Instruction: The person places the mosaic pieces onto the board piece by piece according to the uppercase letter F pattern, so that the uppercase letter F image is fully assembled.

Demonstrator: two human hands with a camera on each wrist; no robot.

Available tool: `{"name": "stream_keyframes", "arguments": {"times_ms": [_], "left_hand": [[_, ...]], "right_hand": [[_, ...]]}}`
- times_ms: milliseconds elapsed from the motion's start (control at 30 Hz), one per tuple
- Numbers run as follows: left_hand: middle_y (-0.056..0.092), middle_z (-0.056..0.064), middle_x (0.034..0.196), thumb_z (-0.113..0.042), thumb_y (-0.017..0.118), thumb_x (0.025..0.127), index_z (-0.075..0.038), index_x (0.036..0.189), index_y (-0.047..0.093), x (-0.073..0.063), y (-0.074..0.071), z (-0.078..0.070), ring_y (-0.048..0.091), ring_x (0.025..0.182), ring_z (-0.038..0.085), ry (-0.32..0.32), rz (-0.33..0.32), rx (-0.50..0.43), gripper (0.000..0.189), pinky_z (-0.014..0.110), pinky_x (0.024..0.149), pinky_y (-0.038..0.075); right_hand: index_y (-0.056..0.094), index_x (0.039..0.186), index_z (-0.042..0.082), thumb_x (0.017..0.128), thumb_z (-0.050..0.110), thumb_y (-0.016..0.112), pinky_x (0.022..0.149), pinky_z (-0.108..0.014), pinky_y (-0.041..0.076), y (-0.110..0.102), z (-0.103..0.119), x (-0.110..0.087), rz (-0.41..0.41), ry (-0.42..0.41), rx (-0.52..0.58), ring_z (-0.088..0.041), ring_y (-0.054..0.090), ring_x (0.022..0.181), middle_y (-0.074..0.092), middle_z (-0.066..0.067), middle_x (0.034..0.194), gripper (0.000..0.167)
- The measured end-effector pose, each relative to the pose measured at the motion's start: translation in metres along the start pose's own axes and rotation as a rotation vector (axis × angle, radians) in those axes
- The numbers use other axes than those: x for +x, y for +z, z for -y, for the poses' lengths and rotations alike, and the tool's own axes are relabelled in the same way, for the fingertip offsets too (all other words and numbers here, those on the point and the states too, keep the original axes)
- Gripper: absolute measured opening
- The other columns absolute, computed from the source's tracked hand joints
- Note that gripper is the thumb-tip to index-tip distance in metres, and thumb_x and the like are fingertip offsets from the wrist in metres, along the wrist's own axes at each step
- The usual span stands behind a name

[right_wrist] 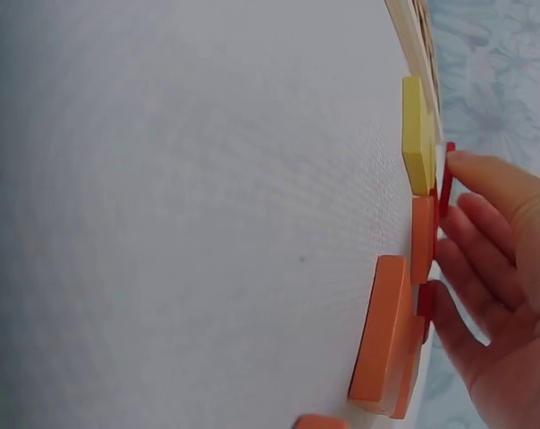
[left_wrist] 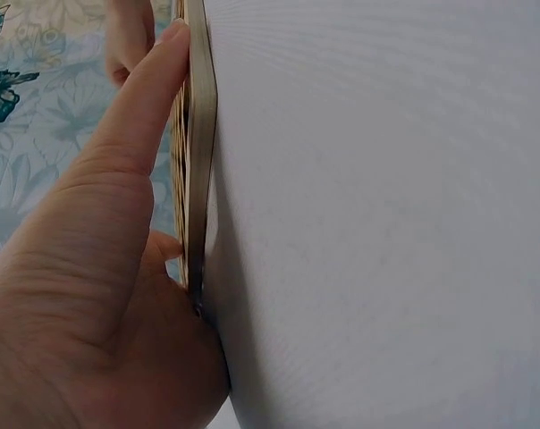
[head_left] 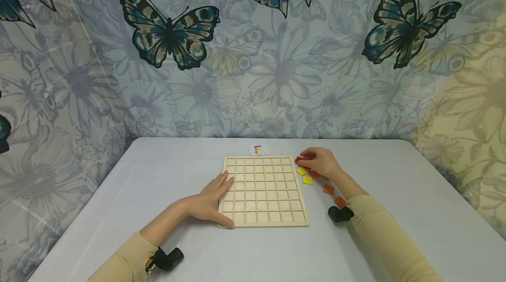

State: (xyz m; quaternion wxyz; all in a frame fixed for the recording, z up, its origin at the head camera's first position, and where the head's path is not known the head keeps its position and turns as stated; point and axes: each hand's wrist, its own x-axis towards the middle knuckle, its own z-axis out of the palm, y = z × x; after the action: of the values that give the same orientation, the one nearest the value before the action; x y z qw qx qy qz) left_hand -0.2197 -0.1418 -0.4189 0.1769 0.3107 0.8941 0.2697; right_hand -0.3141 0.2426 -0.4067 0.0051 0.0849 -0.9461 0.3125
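A square wooden grid board (head_left: 262, 195) lies flat on the table. My left hand (head_left: 207, 198) rests on its left edge, fingers and thumb spread; the left wrist view has the thumb (left_wrist: 131, 134) lying along the board's near side. Just past the far right corner, my right hand (head_left: 321, 162) pinches a red square tile (right_wrist: 447, 181) between thumb and finger. Yellow tiles (head_left: 307, 180) lie beside the board's right edge, close to that hand. Orange tiles (head_left: 328, 189) are scattered nearer the right wrist. More red shows beneath the right fingers, partly hidden.
A small printed card (head_left: 258, 150) with a coloured grid pattern lies behind the board. White cloth covers the table (head_left: 170, 165), and a patterned butterfly backdrop (head_left: 272, 88) rises at its back edge. Each wrist wears a black device.
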Motion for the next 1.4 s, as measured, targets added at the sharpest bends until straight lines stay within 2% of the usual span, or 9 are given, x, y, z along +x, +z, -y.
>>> {"name": "stream_keyframes", "arguments": {"times_ms": [167,300,567,733,800,933,1100,1233,1400], "left_hand": [[-0.012,0.019,0.16,-0.058,0.079,0.073,-0.004,0.157,0.005,0.0,0.001,0.001,-0.014,0.147,0.032,0.0,-0.001,0.008,0.123,0.057,0.114,0.002],[-0.013,0.018,0.161,-0.057,0.079,0.074,-0.005,0.157,0.005,0.0,0.002,0.002,-0.014,0.147,0.032,-0.001,-0.005,0.01,0.123,0.058,0.114,0.002],[-0.013,0.017,0.161,-0.057,0.079,0.074,-0.006,0.157,0.005,-0.001,0.001,0.0,-0.014,0.147,0.032,-0.001,-0.005,0.003,0.122,0.058,0.114,0.001],[-0.013,0.017,0.161,-0.057,0.079,0.074,-0.006,0.157,0.005,-0.001,0.0,0.0,-0.014,0.147,0.032,-0.001,-0.006,0.008,0.122,0.058,0.114,0.002],[-0.013,0.017,0.161,-0.057,0.079,0.074,-0.007,0.157,0.006,-0.001,0.001,0.0,-0.014,0.147,0.032,-0.002,-0.005,0.007,0.122,0.058,0.114,0.002],[-0.013,0.017,0.161,-0.057,0.078,0.074,-0.007,0.157,0.006,0.0,0.001,0.001,-0.015,0.147,0.031,-0.002,-0.002,0.009,0.121,0.058,0.114,0.002],[-0.013,0.017,0.161,-0.057,0.079,0.074,-0.007,0.157,0.007,0.0,0.001,0.001,-0.014,0.147,0.032,-0.004,-0.003,0.008,0.121,0.058,0.114,0.002],[-0.013,0.016,0.161,-0.057,0.079,0.074,-0.008,0.157,0.007,0.0,0.001,0.0,-0.014,0.147,0.031,-0.012,-0.003,0.009,0.121,0.058,0.114,0.002],[-0.012,0.017,0.161,-0.057,0.079,0.074,-0.007,0.157,0.007,-0.001,0.0,-0.001,-0.013,0.147,0.032,-0.007,-0.005,0.009,0.121,0.059,0.113,0.003]], "right_hand": [[0.068,0.119,0.005,0.088,0.033,0.074,0.079,-0.038,0.051,0.0,-0.002,0.0,-0.023,0.037,0.086,-0.026,0.063,0.096,0.071,-0.01,0.103,0.042],[0.068,0.12,0.008,0.088,0.038,0.073,0.085,-0.041,0.05,-0.001,-0.003,0.0,-0.027,0.057,0.155,-0.027,0.062,0.102,0.07,-0.011,0.11,0.044],[0.066,0.124,0.009,0.087,0.044,0.072,0.092,-0.042,0.047,0.0,0.01,-0.002,0.0,0.127,0.329,-0.028,0.059,0.11,0.065,-0.012,0.121,0.051],[0.067,0.123,0.014,0.085,0.049,0.073,0.081,-0.033,0.05,0.003,0.021,0.0,0.024,0.182,0.41,-0.023,0.058,0.104,0.063,-0.007,0.125,0.052],[0.068,0.122,0.016,0.084,0.049,0.073,0.071,-0.03,0.048,0.005,0.027,0.001,0.027,0.192,0.412,-0.023,0.058,0.09,0.064,-0.006,0.121,0.05],[0.068,0.12,0.015,0.085,0.048,0.073,0.069,-0.03,0.049,0.011,0.036,0.001,0.033,0.177,0.414,-0.021,0.059,0.085,0.066,-0.006,0.116,0.048],[0.069,0.118,0.009,0.087,0.041,0.074,0.086,-0.038,0.052,0.02,0.047,0.001,0.051,0.141,0.475,-0.026,0.064,0.101,0.068,-0.009,0.116,0.045],[0.071,0.113,0.008,0.085,0.035,0.076,0.085,-0.039,0.052,0.026,0.055,0.002,0.06,0.121,0.511,-0.026,0.065,0.099,0.07,-0.008,0.108,0.039],[0.073,0.109,0.009,0.085,0.033,0.077,0.083,-0.038,0.053,0.034,0.066,0.002,0.082,0.092,0.491,-0.022,0.065,0.096,0.071,-0.005,0.103,0.034]]}}
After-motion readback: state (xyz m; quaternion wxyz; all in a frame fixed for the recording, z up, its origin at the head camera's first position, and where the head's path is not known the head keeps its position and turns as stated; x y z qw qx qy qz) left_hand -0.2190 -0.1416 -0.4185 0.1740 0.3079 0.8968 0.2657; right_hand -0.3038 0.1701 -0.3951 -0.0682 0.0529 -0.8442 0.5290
